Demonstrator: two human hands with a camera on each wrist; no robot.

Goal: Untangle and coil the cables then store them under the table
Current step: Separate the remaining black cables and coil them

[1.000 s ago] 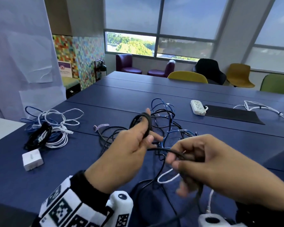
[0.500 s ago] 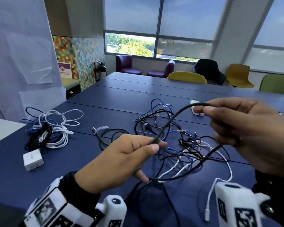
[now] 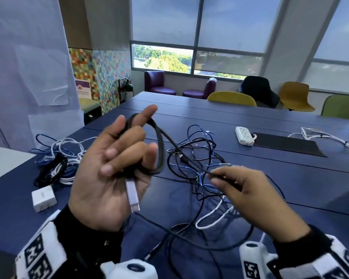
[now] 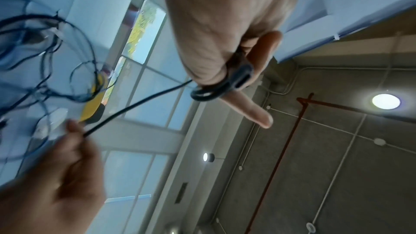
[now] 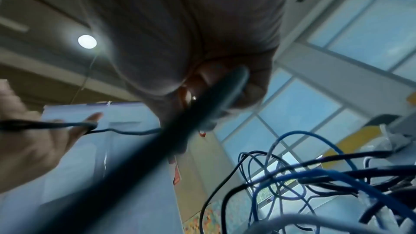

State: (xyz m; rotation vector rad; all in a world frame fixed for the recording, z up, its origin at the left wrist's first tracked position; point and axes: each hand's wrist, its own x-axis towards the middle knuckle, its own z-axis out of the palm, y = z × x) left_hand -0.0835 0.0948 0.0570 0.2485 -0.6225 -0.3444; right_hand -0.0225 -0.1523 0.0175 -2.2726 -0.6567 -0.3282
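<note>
The left hand (image 3: 109, 174) is raised palm-up above the near edge of the blue table (image 3: 250, 121), with loops of a black cable (image 3: 159, 150) wound around its spread fingers and the forefinger pointing up through the coil; a pale lilac connector (image 3: 132, 194) hangs across the palm. From the coil, the free run of the same cable leads to the right hand (image 3: 248, 196), which pinches it between thumb and fingertips (the remaining fingers are curled in beneath). The slack drops below both hands and loops on the tabletop. Just beyond the hands lies the tangle of cables (image 3: 199, 164), a mix of black, blue and white strands resting on the table surface. To the left, near the table edge, sits a white adapter (image 3: 43, 198), and behind it a second pile of cables (image 3: 56, 158) in blue, white and black. Farther back on the right are a white power strip (image 3: 244, 135) beside a dark mat (image 3: 286, 143). Chairs (image 3: 232, 98) stand at the far side under the windows.
</note>
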